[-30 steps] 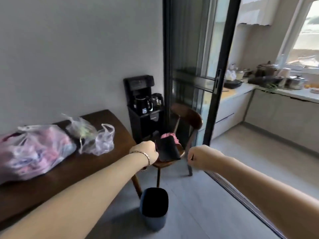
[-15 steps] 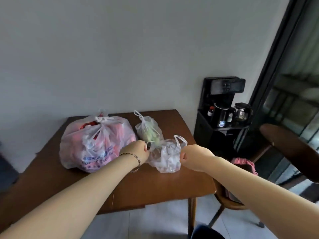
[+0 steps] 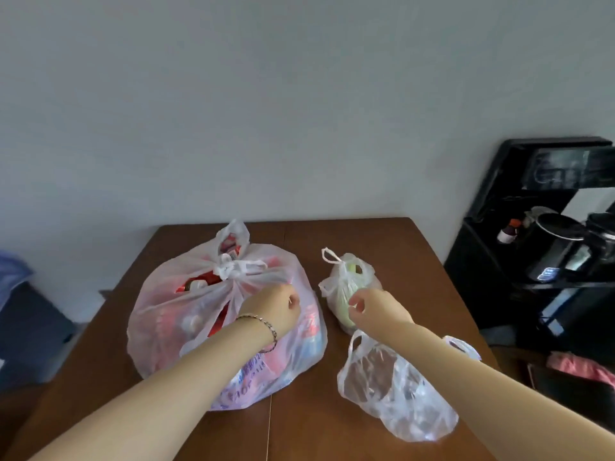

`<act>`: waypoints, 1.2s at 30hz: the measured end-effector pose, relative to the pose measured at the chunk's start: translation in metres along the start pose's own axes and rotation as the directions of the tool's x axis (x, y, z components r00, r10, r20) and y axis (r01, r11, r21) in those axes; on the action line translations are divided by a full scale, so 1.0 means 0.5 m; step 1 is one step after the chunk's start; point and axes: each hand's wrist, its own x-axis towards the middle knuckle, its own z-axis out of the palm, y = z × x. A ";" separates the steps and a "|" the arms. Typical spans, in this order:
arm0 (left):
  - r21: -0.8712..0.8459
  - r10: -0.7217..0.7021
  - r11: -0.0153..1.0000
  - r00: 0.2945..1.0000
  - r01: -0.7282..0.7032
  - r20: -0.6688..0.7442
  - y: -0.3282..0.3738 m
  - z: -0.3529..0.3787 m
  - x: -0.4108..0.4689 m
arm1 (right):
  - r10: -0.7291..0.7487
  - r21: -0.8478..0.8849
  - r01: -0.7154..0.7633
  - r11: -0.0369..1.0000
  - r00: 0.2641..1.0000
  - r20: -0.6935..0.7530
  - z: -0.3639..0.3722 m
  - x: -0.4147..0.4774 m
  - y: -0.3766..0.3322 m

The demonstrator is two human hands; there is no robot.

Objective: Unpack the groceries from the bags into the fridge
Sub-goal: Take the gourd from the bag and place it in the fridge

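Three plastic bags lie on a brown wooden table (image 3: 416,257). The big white bag (image 3: 186,314), knotted at the top, shows red packs through its film. A small tied bag (image 3: 344,281) with something green stands to its right. A clear crumpled bag (image 3: 396,394) lies nearer the front. My left hand (image 3: 276,306), with a bracelet on the wrist, hovers over the big bag's right side with curled fingers. My right hand (image 3: 377,306) is over the small green bag, fingers also curled. Neither hand clearly grips any plastic. No fridge is in view.
A black drinks machine (image 3: 545,201) with a kettle (image 3: 559,251) stands against the wall right of the table. A pink cloth (image 3: 580,367) lies low at the right edge. A dark blue object (image 3: 30,331) sits left of the table. A grey wall lies behind.
My view has swung left from the doorway and chair to the table. Both hands have come over the bags: the left onto the big bag, the right onto the small green one.
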 end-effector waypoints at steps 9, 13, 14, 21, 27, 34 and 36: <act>-0.204 0.155 0.967 0.988 -0.156 -0.021 -0.021 0.016 0.181 | 0.185 0.207 -0.149 0.967 0.968 -0.169 0.059 0.195 -0.033; -0.258 0.201 0.942 0.976 -0.216 -0.083 -0.003 0.023 0.232 | 0.136 0.294 -0.110 0.949 0.988 -0.071 0.084 0.232 -0.019; -0.266 0.207 0.936 0.973 -0.228 -0.107 0.000 0.026 0.244 | 0.101 0.308 -0.073 0.949 0.992 -0.078 0.086 0.240 -0.010; -0.151 0.407 0.904 0.913 -0.401 0.009 0.050 0.081 0.360 | -0.258 0.120 0.253 0.960 0.966 0.027 0.028 0.267 0.087; -0.057 0.563 0.819 0.781 -0.570 0.270 0.134 0.133 0.390 | -0.524 -0.332 0.529 0.781 0.844 0.114 -0.064 0.294 0.150; -0.456 0.318 0.865 0.931 -0.207 0.180 0.197 0.180 0.303 | -0.515 -0.082 0.511 0.856 0.857 -0.026 -0.052 0.244 0.234; -0.478 0.253 0.864 0.956 -0.154 0.149 0.211 0.185 0.285 | -0.427 0.100 0.431 0.897 0.902 -0.060 -0.039 0.229 0.250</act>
